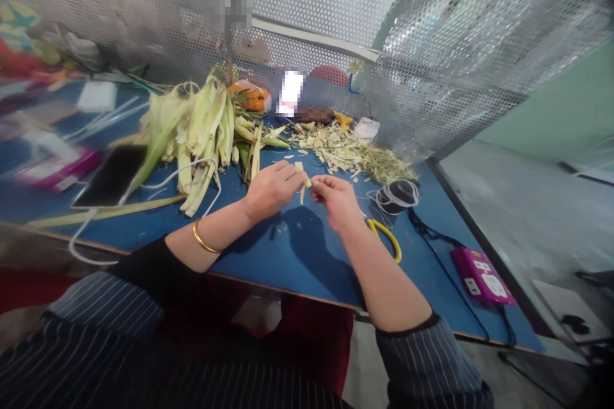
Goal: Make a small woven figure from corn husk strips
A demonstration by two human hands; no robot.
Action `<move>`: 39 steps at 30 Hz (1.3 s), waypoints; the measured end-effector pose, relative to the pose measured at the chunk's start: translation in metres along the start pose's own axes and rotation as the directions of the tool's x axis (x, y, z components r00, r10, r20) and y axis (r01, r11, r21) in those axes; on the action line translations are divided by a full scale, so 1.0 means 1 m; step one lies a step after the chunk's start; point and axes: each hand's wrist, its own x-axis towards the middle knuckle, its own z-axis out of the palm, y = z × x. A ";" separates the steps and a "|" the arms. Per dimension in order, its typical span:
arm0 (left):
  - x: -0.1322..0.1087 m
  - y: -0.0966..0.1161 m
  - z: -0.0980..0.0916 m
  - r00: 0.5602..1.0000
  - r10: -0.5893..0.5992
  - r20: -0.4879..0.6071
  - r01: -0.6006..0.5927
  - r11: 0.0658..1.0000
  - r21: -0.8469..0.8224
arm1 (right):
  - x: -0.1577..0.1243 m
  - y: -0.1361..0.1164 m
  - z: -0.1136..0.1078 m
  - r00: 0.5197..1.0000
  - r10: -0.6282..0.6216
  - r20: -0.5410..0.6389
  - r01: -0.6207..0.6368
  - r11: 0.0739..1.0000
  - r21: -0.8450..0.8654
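My left hand (274, 188) and my right hand (334, 197) meet above the middle of the blue table. Between their fingertips is a small folded piece of pale corn husk (304, 190), with a short strip hanging down. The left fingers are closed around it, and the right thumb and forefinger pinch its right side. A large bundle of pale green corn husks (206, 121) lies to the left. Scissors with yellow handles (386, 236) lie just right of my right wrist. Beside them is a black spool wound with white cord (397, 195).
Husk scraps (343, 146) are heaped behind my hands. A phone with a white cable (112, 176) lies at left. A magenta power strip (482, 276) sits near the right edge, its black cord running back. Perforated metal mesh (307, 19) rises behind the table (268, 268).
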 end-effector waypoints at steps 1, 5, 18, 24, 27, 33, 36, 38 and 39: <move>0.000 0.001 0.001 1.000 0.004 -0.014 -0.004 1.000 0.003 | 0.000 0.000 0.000 1.000 -0.007 -0.009 0.007 1.000 0.015; 0.001 0.008 -0.003 0.967 -0.170 -0.191 0.148 0.981 -0.122 | -0.001 -0.003 -0.003 0.947 -0.287 -0.147 0.250 0.941 -0.230; 0.006 0.018 0.010 0.578 -0.560 0.594 0.610 -0.188 -0.770 | -0.012 -0.001 -0.001 0.681 -0.696 0.228 0.590 0.337 -0.734; 0.006 0.015 0.012 0.660 -0.582 0.474 0.560 -0.038 -0.827 | -0.009 0.003 0.003 0.867 -0.498 0.009 0.429 0.738 -0.521; 0.005 0.011 0.014 0.760 -0.583 0.289 0.532 0.303 -0.790 | -0.006 0.003 0.006 0.970 -0.226 -0.090 0.201 0.953 -0.225; 0.005 0.002 0.010 0.847 -0.510 0.151 0.471 0.587 -0.658 | -0.005 -0.003 0.006 0.996 0.001 -0.086 0.004 0.998 0.067; 0.007 0.003 0.005 0.837 -0.486 0.253 0.495 0.471 -0.730 | -0.005 -0.009 0.001 0.985 0.165 0.050 -0.171 0.964 0.202; 0.008 0.005 0.004 0.818 -0.480 0.317 0.522 0.389 -0.759 | -0.005 -0.012 -0.001 0.960 0.245 0.138 -0.275 0.924 0.267; 0.008 0.006 0.004 0.804 -0.483 0.347 0.541 0.354 -0.763 | -0.005 -0.012 -0.002 0.948 0.270 0.169 -0.310 0.905 0.292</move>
